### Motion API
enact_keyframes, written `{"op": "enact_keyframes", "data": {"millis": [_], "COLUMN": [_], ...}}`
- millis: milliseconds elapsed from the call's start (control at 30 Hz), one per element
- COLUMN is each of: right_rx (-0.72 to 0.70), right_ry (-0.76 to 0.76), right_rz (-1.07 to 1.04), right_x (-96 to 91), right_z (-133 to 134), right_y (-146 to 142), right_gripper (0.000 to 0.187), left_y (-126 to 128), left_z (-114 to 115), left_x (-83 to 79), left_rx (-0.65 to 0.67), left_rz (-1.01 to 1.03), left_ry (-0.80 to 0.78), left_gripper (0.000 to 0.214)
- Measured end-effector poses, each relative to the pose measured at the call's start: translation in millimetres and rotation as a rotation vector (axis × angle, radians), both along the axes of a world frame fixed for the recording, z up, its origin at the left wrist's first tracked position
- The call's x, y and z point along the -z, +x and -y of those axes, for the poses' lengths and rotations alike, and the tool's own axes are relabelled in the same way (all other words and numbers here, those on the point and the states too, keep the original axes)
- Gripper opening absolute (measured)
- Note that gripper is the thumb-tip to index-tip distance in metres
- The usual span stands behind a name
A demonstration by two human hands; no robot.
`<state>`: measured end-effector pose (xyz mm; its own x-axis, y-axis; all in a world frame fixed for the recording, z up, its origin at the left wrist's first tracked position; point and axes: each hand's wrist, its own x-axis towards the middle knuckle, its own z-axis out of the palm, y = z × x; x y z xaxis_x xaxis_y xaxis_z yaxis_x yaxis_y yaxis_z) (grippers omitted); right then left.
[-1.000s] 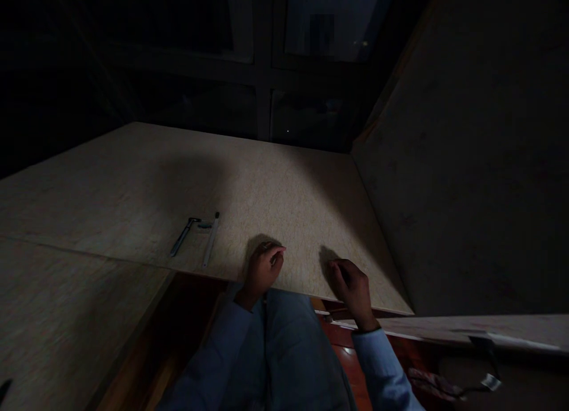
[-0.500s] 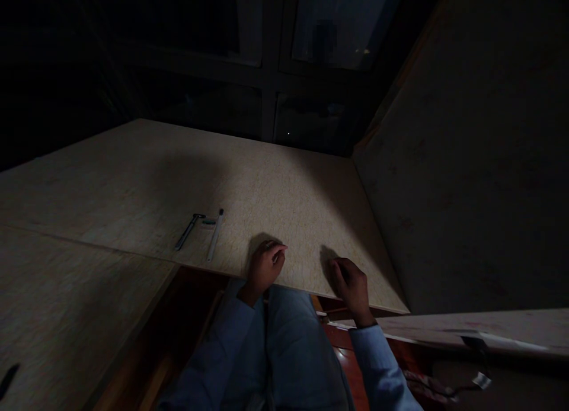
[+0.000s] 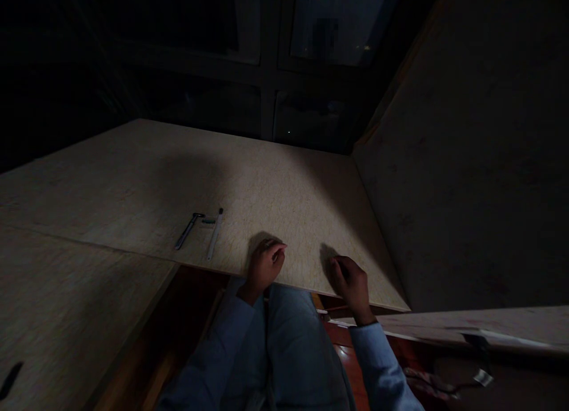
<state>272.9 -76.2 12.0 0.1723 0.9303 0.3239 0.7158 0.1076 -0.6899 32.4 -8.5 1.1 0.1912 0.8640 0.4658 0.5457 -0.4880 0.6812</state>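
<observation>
My left hand [image 3: 266,263] rests on the pale speckled tabletop [image 3: 275,186] near its front edge, fingers curled in loosely, with nothing seen in it. To its right, my right hand [image 3: 351,281] is also curled closed at the front edge, and no object shows in its fingers. Nearest to my left hand lies a toothbrush [image 3: 215,234] with a pale handle and dark bristle end pointing away. Left of that is a dark razor [image 3: 187,231], its head at the far end. Between their upper ends sits a small dark-greenish piece [image 3: 208,221], too small to make out.
A dark window [image 3: 267,73] stands behind the table, and a wall [image 3: 466,162] closes off the right side. At lower left a second table section [image 3: 66,304] holds a dark object [image 3: 10,380], cut off by the frame. A cable with a tag [image 3: 482,376] lies at lower right.
</observation>
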Motion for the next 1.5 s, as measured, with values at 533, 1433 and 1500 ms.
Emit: {"op": "enact_keyframes", "data": {"millis": [533, 1433, 1500], "right_rx": [-0.002, 0.025, 0.032], "right_ry": [0.019, -0.012, -0.020], "right_rz": [-0.007, 0.098, 0.093], "right_x": [-2.1, 1.6, 1.7], "right_z": [0, 2, 2], "right_y": [0, 9, 9], "right_gripper": [0.049, 0.071, 0.071], "left_y": [0, -126, -159], "left_z": [2, -7, -18], "left_x": [-2.7, -40.8, -40.0], "left_rx": [-0.008, -0.399, -0.591], "left_rz": [-0.025, 0.048, -0.070], "left_ry": [-0.031, 0.041, 0.039], "left_gripper": [0.021, 0.020, 0.020]}}
